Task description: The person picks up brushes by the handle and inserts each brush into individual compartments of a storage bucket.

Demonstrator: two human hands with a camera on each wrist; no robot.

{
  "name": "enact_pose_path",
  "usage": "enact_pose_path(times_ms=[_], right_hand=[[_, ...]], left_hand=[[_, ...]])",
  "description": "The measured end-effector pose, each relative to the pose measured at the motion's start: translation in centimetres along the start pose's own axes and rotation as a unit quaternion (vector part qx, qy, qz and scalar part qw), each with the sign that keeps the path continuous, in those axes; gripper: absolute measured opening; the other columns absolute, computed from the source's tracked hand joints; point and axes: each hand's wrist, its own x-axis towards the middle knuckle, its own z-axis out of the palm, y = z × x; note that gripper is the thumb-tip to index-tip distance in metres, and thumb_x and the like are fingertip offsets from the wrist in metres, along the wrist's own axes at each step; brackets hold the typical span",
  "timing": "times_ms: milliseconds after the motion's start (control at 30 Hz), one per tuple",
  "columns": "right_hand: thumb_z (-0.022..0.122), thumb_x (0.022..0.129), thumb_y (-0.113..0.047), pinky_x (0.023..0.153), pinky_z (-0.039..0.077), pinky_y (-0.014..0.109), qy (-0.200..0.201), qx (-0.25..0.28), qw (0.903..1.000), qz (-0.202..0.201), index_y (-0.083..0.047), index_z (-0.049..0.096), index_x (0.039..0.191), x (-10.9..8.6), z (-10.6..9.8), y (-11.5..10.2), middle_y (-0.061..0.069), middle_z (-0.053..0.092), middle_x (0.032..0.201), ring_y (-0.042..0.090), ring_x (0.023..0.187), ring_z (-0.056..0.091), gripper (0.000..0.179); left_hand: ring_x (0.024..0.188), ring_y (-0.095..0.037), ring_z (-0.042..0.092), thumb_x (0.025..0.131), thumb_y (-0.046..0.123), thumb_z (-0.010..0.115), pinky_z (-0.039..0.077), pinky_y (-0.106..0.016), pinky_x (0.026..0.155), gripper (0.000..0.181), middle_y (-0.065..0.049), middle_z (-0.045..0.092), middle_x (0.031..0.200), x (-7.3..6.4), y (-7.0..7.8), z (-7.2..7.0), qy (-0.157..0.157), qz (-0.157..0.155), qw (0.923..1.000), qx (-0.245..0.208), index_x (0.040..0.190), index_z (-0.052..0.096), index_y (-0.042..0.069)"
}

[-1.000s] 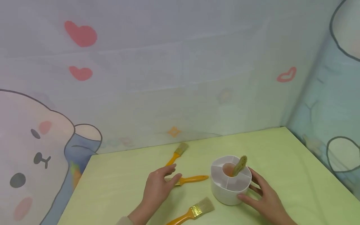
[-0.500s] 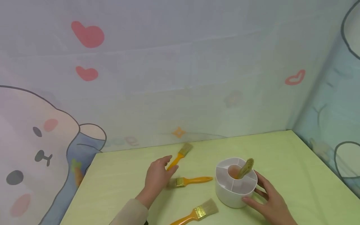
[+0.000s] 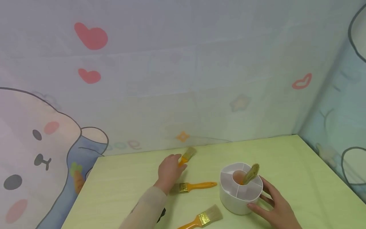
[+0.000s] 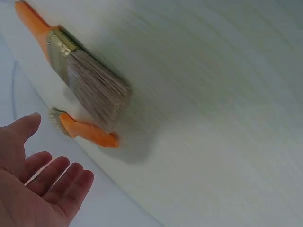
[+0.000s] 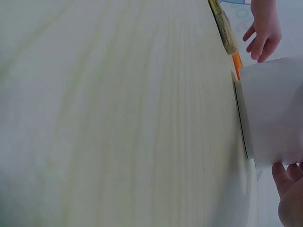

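Right hand (image 3: 275, 205): thumb and fingers curled round side of white round holder (image 3: 233, 201), dividers radiating from center cup (image 3: 238, 176). Stored brush (image 3: 251, 173) tilted in cup, bristles up. Left hand (image 3: 169, 171): arm stretched forward, thumb spread from fingers, pinching nothing. Just beyond: far brush (image 3: 189, 154), orange handle, pale bristles. Nearer person: middle brush (image 3: 200, 185), then near brush (image 3: 202, 218).

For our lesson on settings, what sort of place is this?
Probably an indoor corner set up for crafts or filming: a creased, pale, heart-printed sheet hangs behind a flat, light green table bearing orange-handled, flat bristle brushes.
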Motion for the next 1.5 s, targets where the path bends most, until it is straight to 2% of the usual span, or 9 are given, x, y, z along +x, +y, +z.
enact_pose_path(times_ms=[133,400,567,833,1033,1067,1133,1300,1500], right_hand=[[0.077,0.077,-0.047,0.089,0.053,0.024,-0.017,-0.01,0.9989,0.043,-0.028,0.029,0.15,-0.1,-0.2,-0.2,0.004,0.041,0.147,0.021,0.121,0.055,0.09],[0.082,0.076,-0.035,0.088,0.052,0.019,0.008,-0.001,1.0,-0.003,-0.029,0.032,0.148,-0.4,-0.1,0.0,0.004,0.045,0.143,-0.018,0.114,0.043,0.088],[0.08,0.076,-0.041,0.088,0.053,0.022,-0.001,0.004,0.9998,0.018,-0.031,0.032,0.148,-0.4,-0.2,-0.3,0.003,0.043,0.146,-0.019,0.113,0.041,0.087],[0.08,0.075,-0.044,0.089,0.053,0.023,-0.01,-0.001,0.9989,0.046,-0.024,0.032,0.149,-0.3,-0.5,-0.7,0.006,0.043,0.146,-0.014,0.113,0.045,0.09],[0.081,0.074,-0.043,0.089,0.053,0.023,-0.008,0.01,0.9992,0.039,-0.023,0.034,0.148,-0.3,-0.5,-0.7,0.005,0.046,0.143,-0.015,0.112,0.045,0.09],[0.081,0.074,-0.042,0.089,0.053,0.024,-0.008,0.012,0.9992,0.038,-0.023,0.034,0.148,-0.3,-0.5,-0.6,0.005,0.046,0.143,-0.013,0.113,0.046,0.09],[0.08,0.073,-0.046,0.09,0.054,0.028,-0.027,0.026,0.9961,0.08,-0.024,0.032,0.149,-0.2,-0.6,-0.8,0.006,0.041,0.147,-0.001,0.12,0.051,0.093],[0.079,0.073,-0.05,0.092,0.053,0.041,-0.071,0.065,0.9807,0.171,-0.025,0.028,0.149,0.2,-1.0,-1.0,0.008,0.03,0.154,0.04,0.13,0.046,0.096],[0.08,0.072,-0.047,0.091,0.054,0.038,-0.065,0.072,0.9819,0.163,-0.027,0.031,0.147,0.1,-1.0,-1.1,0.006,0.032,0.154,0.039,0.129,0.047,0.092]], left_hand=[[0.1,-0.026,0.065,0.082,0.033,0.077,0.056,-0.041,0.079,0.046,-0.01,0.068,0.113,0.7,-0.4,1.0,-0.004,-0.014,0.9998,0.017,0.12,0.067,0.009],[0.099,-0.026,0.064,0.081,0.037,0.077,0.056,-0.042,0.078,0.047,-0.009,0.069,0.11,1.3,-1.1,2.5,-0.005,-0.028,0.9991,0.03,0.118,0.068,0.011],[0.101,-0.027,0.064,0.082,0.033,0.076,0.054,-0.043,0.081,0.044,-0.008,0.069,0.115,1.1,-1.4,3.1,-0.007,-0.028,0.9994,0.02,0.119,0.069,0.01],[0.114,-0.034,0.06,0.084,0.036,0.074,0.05,-0.047,0.092,0.045,-0.009,0.065,0.125,1.1,-2.0,3.7,-0.018,-0.022,0.9996,0.0,0.121,0.068,0.012],[0.116,-0.033,0.058,0.085,0.035,0.072,0.049,-0.047,0.093,0.041,-0.008,0.064,0.126,1.0,-2.4,3.5,-0.023,-0.025,0.9994,-0.012,0.121,0.069,0.015],[0.117,-0.033,0.058,0.085,0.035,0.072,0.049,-0.048,0.094,0.04,-0.008,0.064,0.126,1.0,-2.4,3.5,-0.024,-0.023,0.9994,-0.015,0.12,0.069,0.015],[0.119,-0.033,0.057,0.086,0.034,0.071,0.048,-0.048,0.095,0.04,-0.007,0.063,0.128,1.1,-2.5,3.5,-0.027,-0.018,0.9993,-0.021,0.121,0.069,0.015],[0.122,-0.032,0.055,0.087,0.032,0.071,0.047,-0.048,0.097,0.037,-0.004,0.063,0.129,1.2,-3.2,3.8,-0.032,0.003,0.9989,-0.035,0.121,0.069,0.016],[0.122,-0.03,0.056,0.089,0.027,0.069,0.047,-0.049,0.096,0.031,-0.005,0.065,0.125,1.5,-3.9,4.0,-0.032,0.051,0.997,-0.048,0.118,0.071,0.016]])
